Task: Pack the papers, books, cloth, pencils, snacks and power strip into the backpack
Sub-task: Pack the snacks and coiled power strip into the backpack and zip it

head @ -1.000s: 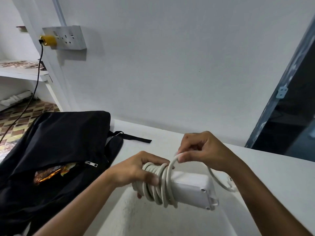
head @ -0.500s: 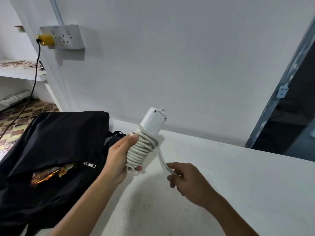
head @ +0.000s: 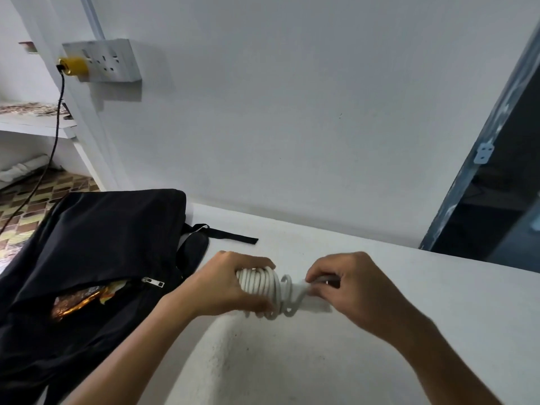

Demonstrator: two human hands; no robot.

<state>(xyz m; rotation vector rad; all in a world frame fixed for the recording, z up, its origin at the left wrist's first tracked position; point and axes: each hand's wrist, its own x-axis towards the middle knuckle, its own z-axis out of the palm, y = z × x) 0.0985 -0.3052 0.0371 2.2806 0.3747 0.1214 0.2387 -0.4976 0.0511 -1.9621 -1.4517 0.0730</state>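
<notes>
Right of the backpack: the power strip (head: 304,296) is held just above the white counter (head: 438,302), near the bag's strap end, with both hands on it.
Step in hand: judged to be finishing the cord wrap so the bundle can go into the bag.
Left hand (head: 230,283): fingers and thumb curled round the coiled cord (head: 260,283), clamping the turns against the strip body.
Right hand (head: 347,285): fingers curled, pinching the loose cord end at the far side of the coils; the plug itself is hidden under the fingers.
Cord state: most turns lie tight and side by side; the last loop, on the side away from the backpack, stands slack and proud of the rest.
Technique: keep the thumb pressed on the finished turns, draw the slack loop snug, then tuck the end under a neighbouring turn. Pull along the cord, not across it, or the turns may slide off the strip end.
Backpack (head: 96,258): black, lying flat on the counter's left side. Its front pocket zip (head: 153,282) is part open, with a shiny snack packet (head: 79,302) showing inside.
Loading advice: that pocket looks shallow and already occupied; the main compartment is likely the better place, though its opening cannot be seen.
Risk: releasing the coils before the end is secured would probably let them spring loose.
</notes>
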